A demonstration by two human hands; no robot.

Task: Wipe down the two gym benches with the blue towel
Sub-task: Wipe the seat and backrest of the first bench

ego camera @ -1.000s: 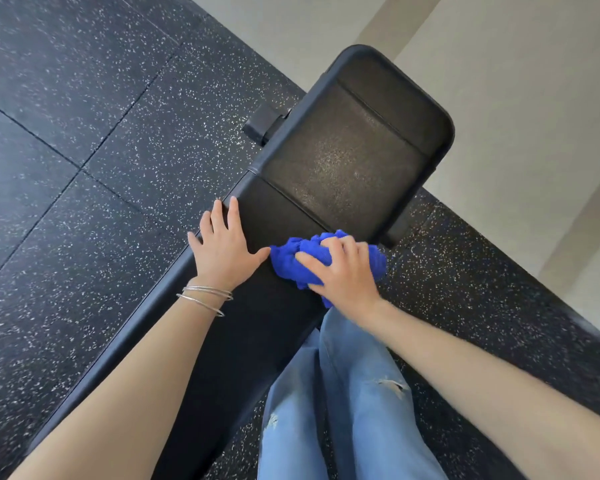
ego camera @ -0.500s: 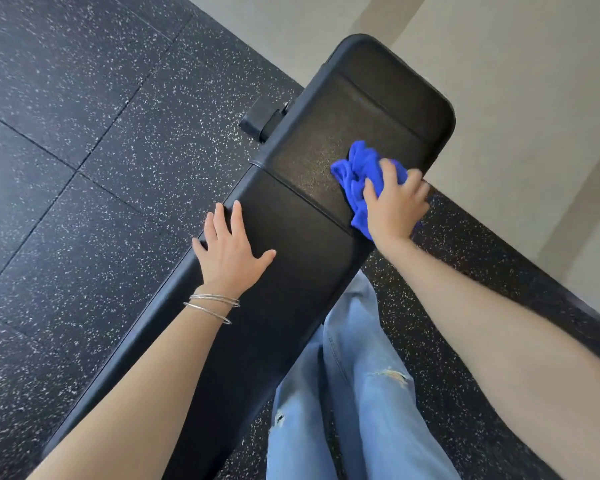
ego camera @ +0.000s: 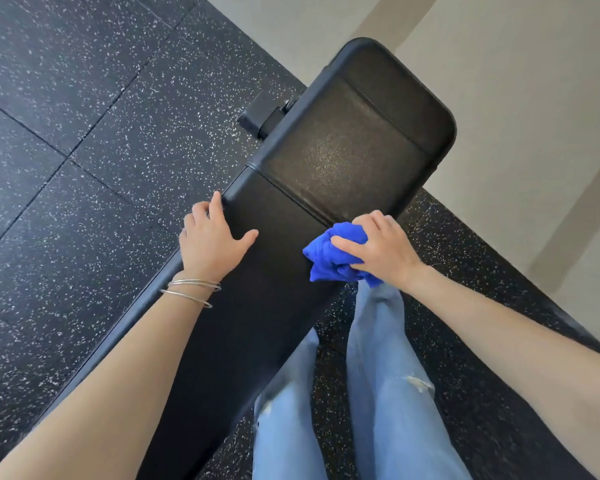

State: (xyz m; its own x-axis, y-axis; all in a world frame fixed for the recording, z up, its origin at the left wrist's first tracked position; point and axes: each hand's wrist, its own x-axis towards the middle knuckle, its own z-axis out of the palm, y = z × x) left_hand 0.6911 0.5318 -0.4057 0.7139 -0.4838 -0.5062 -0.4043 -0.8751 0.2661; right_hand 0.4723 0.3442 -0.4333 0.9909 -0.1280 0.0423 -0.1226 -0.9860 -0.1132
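A black padded gym bench [ego camera: 343,154] runs diagonally from lower left to upper right. My right hand [ego camera: 378,249] grips a bunched blue towel [ego camera: 329,256] and holds it on the bench's near right edge, just below the seam between the two pads. My left hand [ego camera: 213,237] rests on the bench's far left edge with the thumb spread over the top; its fingers wrap over the side. Two thin bangles circle the left wrist. Only one bench is in view.
Black speckled rubber floor tiles [ego camera: 84,133] lie left of the bench. A pale smooth floor [ego camera: 534,116] begins beyond the bench's far end. My legs in light blue jeans [ego camera: 378,393] stand beside the bench's near right side. A black bench foot [ego camera: 260,114] sticks out left.
My right hand drew the towel back from the far pad toward me, down to the seam on the right edge. My left hand has stayed in place on the left edge.
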